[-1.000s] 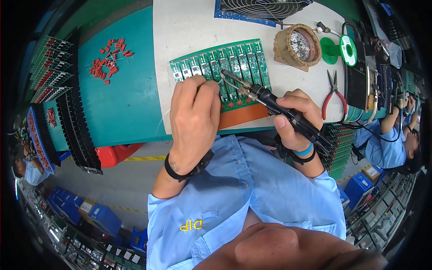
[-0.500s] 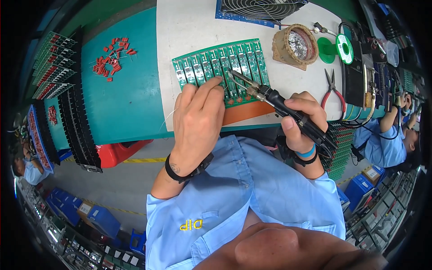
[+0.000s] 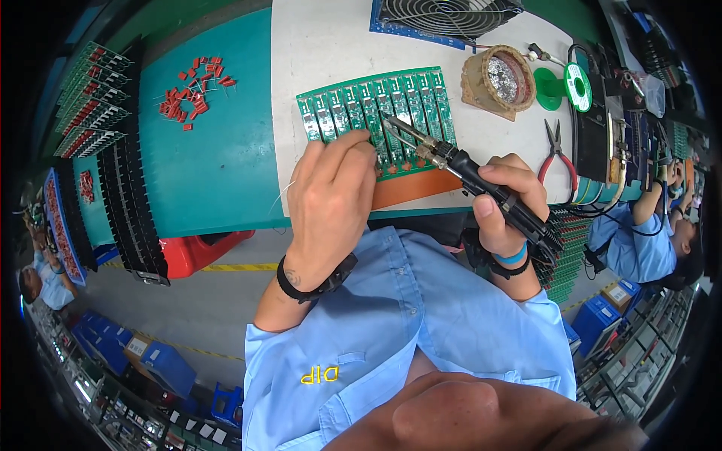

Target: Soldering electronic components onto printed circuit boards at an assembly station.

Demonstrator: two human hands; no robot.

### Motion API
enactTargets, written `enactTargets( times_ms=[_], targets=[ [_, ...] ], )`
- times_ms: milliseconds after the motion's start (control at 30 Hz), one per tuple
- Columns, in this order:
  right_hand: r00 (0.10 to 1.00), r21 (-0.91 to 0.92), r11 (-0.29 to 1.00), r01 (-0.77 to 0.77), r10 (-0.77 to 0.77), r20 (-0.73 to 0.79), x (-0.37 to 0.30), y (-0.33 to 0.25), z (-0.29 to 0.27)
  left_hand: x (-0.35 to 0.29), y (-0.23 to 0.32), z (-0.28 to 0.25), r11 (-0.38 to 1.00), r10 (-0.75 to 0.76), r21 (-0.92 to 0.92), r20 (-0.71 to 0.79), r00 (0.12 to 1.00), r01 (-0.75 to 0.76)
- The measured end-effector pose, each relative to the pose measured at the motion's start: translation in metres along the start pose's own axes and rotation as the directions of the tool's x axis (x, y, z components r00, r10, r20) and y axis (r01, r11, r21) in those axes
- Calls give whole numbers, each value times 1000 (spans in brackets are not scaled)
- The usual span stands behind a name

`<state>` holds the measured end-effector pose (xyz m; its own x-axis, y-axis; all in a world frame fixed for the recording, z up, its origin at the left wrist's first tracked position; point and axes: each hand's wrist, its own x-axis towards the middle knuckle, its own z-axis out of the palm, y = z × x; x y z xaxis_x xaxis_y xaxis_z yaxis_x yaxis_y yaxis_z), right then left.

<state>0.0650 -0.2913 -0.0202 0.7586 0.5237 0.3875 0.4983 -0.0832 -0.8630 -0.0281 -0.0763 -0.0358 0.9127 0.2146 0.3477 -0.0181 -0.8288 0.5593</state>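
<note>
A green panel of several narrow circuit boards (image 3: 353,104) lies on a white sheet in front of me. My right hand (image 3: 511,197) is wrapped round a black soldering iron (image 3: 481,180), with its slim metal end slanting up-left to the middle of the panel. My left hand (image 3: 331,192) rests at the panel's near edge, its fingers bent together and index fingertip by the iron's tip. What those fingers pinch is hidden; a thin wire (image 3: 282,197) sticks out on the hand's left. An orange-brown strip (image 3: 417,188) runs along the panel's near side.
Red components (image 3: 184,101) with wire leads lie loose on the green mat (image 3: 218,165). Standing racks of boards (image 3: 94,98) are at far left. A tub of solder scraps (image 3: 496,83), a green solder spool (image 3: 577,86), red-handled pliers (image 3: 556,161) and a fan (image 3: 447,15) surround the right side.
The bench and panel sit slightly farther right and lower in the picture, as the view has shifted. Both hands and the iron keep almost the same pose.
</note>
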Motion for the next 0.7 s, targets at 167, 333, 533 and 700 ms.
enactTargets(
  times_ms=[167,333,533,700],
  targets=[
    [999,5,1000,-10,10,30,4,2,6,-1,-5,2,992,-116,-78,-185,976,103],
    [999,8,1000,-5,5,46,8,5,11,2,-7,2,986,-155,-96,-200,967,138],
    [997,2,1000,-11,11,70,11,7,13,6,-10,5,987,-149,-98,-204,968,131],
    [997,23,1000,14,-16,71,15,8,14,8,-11,5,991,-128,-74,-180,975,116]
  ],
)
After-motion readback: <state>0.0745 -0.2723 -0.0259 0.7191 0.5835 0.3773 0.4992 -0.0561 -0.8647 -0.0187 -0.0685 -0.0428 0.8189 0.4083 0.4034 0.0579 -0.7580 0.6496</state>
